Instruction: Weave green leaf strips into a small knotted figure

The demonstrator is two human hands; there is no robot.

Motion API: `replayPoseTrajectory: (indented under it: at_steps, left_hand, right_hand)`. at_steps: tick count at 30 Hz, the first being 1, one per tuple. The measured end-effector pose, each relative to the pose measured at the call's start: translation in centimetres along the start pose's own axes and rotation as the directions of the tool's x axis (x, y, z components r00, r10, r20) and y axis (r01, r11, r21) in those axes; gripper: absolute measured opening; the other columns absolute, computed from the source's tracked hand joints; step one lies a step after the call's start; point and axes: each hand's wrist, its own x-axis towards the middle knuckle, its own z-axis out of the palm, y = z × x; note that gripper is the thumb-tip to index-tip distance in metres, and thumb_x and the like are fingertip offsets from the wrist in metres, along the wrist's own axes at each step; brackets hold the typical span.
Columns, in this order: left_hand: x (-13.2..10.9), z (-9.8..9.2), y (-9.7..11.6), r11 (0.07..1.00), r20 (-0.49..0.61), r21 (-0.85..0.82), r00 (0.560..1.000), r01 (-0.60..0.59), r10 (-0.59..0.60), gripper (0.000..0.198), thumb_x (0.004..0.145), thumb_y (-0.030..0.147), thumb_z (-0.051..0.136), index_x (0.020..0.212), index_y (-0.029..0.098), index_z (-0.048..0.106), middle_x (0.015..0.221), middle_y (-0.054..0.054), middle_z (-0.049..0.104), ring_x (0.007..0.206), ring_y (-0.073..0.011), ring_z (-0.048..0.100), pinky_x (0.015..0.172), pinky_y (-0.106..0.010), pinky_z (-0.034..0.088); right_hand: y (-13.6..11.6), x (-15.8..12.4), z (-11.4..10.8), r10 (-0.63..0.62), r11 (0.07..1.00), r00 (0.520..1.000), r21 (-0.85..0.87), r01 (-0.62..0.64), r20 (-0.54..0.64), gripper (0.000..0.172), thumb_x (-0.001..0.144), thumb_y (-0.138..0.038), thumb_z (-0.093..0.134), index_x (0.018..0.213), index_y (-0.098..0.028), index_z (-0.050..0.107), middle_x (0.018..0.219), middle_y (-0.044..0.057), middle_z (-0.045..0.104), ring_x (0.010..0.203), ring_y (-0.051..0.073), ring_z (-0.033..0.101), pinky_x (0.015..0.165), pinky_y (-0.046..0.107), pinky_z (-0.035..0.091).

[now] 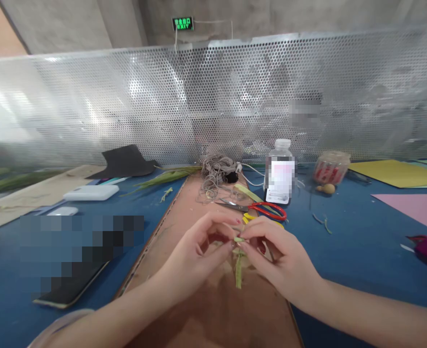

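Above the brown board [177,220], my left hand [201,249] pinches a narrow green leaf strip [238,273] between thumb and fingertips. Opposite it, my right hand [280,253] pinches the same strip, and the fingertips of both hands nearly meet. A short pale green bit shows between them, while a longer piece hangs down below. Just beyond the hands lie red-handled scissors [267,211], blades pointing left. Something yellow, partly covered by my right hand, lies under the scissors. Fingers hide how the strip is folded or joined.
A tangled grey cord bundle [219,169] lies at the board's far end. A lit phone [280,181] leans on a clear bottle [282,144]. Rightward are a jar [332,166] and coloured paper [398,172]; leftward, a white case [91,193] and green leaves [163,178]. A perforated metal screen [213,96] stands behind.
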Motion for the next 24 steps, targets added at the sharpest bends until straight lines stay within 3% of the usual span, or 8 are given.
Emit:
replayPoseTrajectory:
  at_steps: [7,13,24]
  left_hand:
    - [-0.08,0.13,0.02,0.998,-0.035,0.064,0.999,0.019,-0.017,0.024,0.083,0.016,0.053,0.103,0.029,0.05,0.094,0.005,0.057,0.084,-0.0078,0.055,0.078,-0.019,0.043]
    - [0.1,0.44,-0.09,0.998,-0.039,-0.036,0.998,0.042,-0.044,0.028,0.082,0.015,0.055,0.106,0.026,0.045,0.086,0.004,0.06,0.084,-0.0087,0.056,0.08,-0.021,0.043]
    - [0.25,0.52,0.03,0.991,-0.037,-0.107,0.995,0.087,-0.091,0.029,0.081,0.017,0.055,0.106,0.023,0.041,0.081,0.003,0.062,0.086,-0.0122,0.057,0.082,-0.027,0.042]
  right_hand:
    - [-0.33,0.41,-0.05,0.015,0.999,0.999,-0.038,-0.016,-0.031,0.014,0.08,-0.013,0.053,0.091,-0.017,0.059,0.085,0.004,0.059,0.058,0.008,0.051,0.051,0.021,0.043]
    - [-0.35,0.6,-0.13,-0.04,0.994,0.997,-0.108,0.032,-0.07,0.01,0.077,-0.011,0.055,0.082,-0.014,0.062,0.074,0.003,0.059,0.053,0.007,0.049,0.047,0.019,0.04]
    - [-0.56,0.16,0.05,0.019,0.995,0.998,-0.093,-0.025,-0.067,0.012,0.078,-0.01,0.054,0.086,-0.017,0.06,0.076,0.001,0.057,0.061,0.008,0.051,0.053,0.018,0.042]
